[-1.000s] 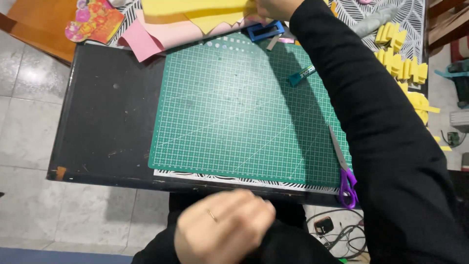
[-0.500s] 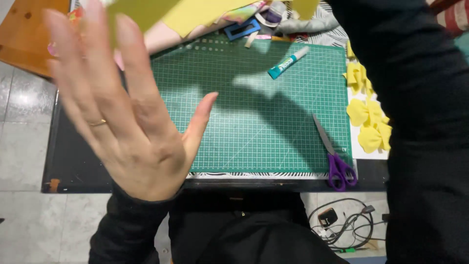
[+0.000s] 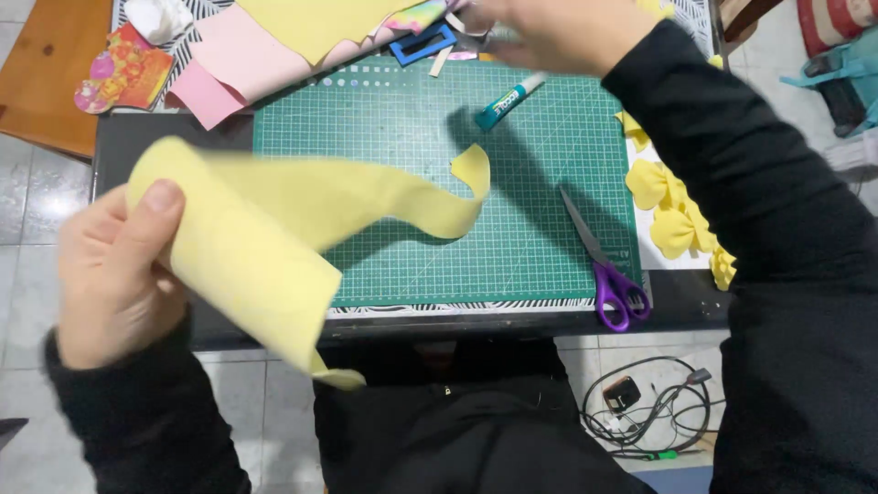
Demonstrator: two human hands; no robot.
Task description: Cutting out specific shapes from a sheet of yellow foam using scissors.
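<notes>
A pale yellow foam sheet [image 3: 274,238] is being held up at the left, above the mat's near left corner and the table's front edge. It is being gripped by the left hand [image 3: 114,270], with the thumb pressed on its upper left corner and the fingers closed behind it. The sheet is curling: one long strip is being bent rightward over the mat and is ending in a small rounded flap, while a lower corner is hanging toward the lap.

The right hand [image 3: 558,32] is being held over the far edge of the mat, blurred; something small is being pinched in it, but what it is cannot be told.

One glue stick [image 3: 509,99] is lying on the mat just below that hand. One pair of purple-handled scissors [image 3: 605,265] is lying at the mat's right edge, blades shut. Several yellow petals [image 3: 672,206] are lying to the right of it. One blue frame [image 3: 422,44] and pink and yellow sheets are lying beyond the far edge.

One green cutting mat [image 3: 412,137] is being used on a dark table [image 3: 155,137]. Pale floor tiles and a tangle of cables [image 3: 645,412] are being seen below.
</notes>
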